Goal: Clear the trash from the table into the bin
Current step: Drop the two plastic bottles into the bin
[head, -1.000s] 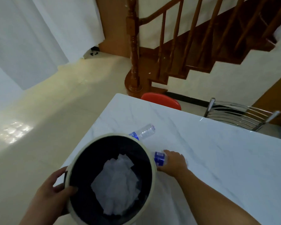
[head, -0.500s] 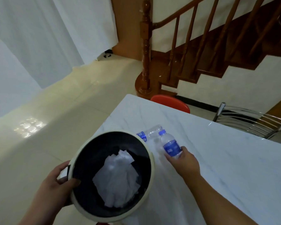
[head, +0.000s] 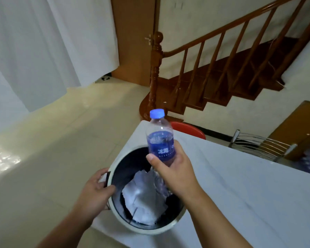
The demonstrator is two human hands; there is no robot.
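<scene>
**Bottle held over the bin**

A white marble-look table [head: 249,185] fills the lower right, its near corner toward a glossy cream floor [head: 52,140]. Beyond it stand a wooden staircase [head: 222,72] with turned railings, a brown door [head: 132,38] and white curtains [head: 43,42]. A red stool [head: 188,130] and a metal-backed chair [head: 263,145] sit at the table's far edge.

Half a second ago the bottle was low, just above the tabletop beside the bin, with a second bottle lying behind it. Now it is lifted clear of the table and held over the bin's opening, and the second bottle is hidden from view.

The right hand [head: 174,169] reaches in from the lower right, fingers wrapped around the lower half of the clear bottle [head: 159,138], which stands nearly upright with its blue cap on top and a blue label. The left hand [head: 95,192] clasps the left rim of the round bin [head: 150,228], thumb hooked inside. Crumpled white paper [head: 143,199] lies in the bin's dark interior.
</scene>
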